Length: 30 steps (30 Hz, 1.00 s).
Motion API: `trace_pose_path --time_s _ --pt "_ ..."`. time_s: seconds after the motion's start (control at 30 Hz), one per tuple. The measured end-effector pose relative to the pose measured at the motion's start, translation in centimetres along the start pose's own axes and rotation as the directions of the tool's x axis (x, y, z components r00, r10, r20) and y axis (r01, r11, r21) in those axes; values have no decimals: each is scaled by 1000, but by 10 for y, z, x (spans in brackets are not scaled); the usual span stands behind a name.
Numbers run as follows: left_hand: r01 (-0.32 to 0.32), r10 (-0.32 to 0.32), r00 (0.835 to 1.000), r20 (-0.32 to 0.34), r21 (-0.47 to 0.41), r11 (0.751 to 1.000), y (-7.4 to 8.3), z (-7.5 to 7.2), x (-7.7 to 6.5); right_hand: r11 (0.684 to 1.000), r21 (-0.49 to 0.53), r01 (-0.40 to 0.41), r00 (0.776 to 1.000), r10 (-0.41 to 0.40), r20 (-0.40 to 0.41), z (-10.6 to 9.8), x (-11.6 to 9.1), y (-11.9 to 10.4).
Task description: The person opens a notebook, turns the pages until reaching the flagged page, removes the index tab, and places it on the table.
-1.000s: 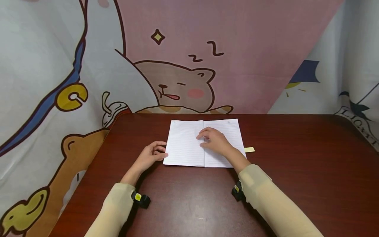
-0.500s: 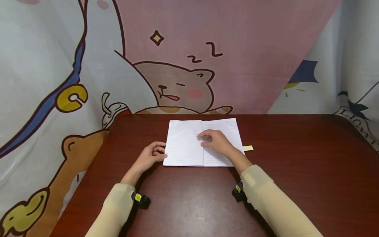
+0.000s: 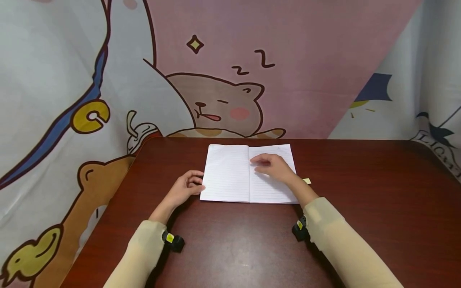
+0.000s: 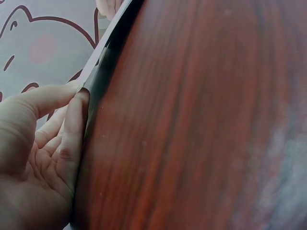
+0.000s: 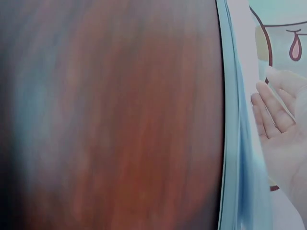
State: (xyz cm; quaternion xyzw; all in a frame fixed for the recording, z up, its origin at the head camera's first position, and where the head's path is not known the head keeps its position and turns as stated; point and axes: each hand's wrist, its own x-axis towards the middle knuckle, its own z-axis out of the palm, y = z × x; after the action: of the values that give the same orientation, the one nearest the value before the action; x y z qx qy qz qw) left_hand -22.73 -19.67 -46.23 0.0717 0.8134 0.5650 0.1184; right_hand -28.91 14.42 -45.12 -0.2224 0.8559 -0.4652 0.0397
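the notebook (image 3: 225,172) lies spread flat near the far edge of the counter (image 3: 230,248), between my two hands. its pages are thin white paper, ruled with fine faint lines, and together they make a wide shape divided by a straight crease (image 3: 249,180). small marks sit in the top outer corners, too tiny for me to read. seen edge-on from my right wrist, the paper is a narrow layered stack, its sheets a little parted and bluish in that light; from my left wrist, the underside looks dark.

my left hand (image 3: 184,190) has its grip on the notebook's left edge, pinching it with the thumb above. my right hand (image 3: 275,166) is over the right page, its grip slack and holding nothing, thumb and fingers gently bent with a gap between them. a short pale yellow tab (image 3: 307,181) juts past the right edge.

the counter is glossy, reddish-brown, with streaky wood grain and a soft patch of glare. my cream sleeves (image 3: 142,248) are smooth cloth. behind the counter hangs lightly creased fabric (image 3: 306,48), printed with a sleeping bear on pink.
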Motion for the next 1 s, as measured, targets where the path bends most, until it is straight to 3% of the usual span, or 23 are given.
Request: trace_pose_path --time_s 0.23,0.47,0.67,1.0 --pt "5 -5 1000 -6 -5 1000 2 0 0 999 18 -29 997 30 -67 -16 -6 9" --pt "4 -4 1000 -5 -12 1000 -1 0 1 992 -4 -128 985 127 -115 -30 -11 19" --pt "2 -2 1000 -9 -12 1000 -1 0 1 990 10 -137 979 137 -148 -39 -13 27" --pt "10 -10 1000 -13 0 1000 1 0 0 976 -103 -194 971 176 -159 -54 -16 38"
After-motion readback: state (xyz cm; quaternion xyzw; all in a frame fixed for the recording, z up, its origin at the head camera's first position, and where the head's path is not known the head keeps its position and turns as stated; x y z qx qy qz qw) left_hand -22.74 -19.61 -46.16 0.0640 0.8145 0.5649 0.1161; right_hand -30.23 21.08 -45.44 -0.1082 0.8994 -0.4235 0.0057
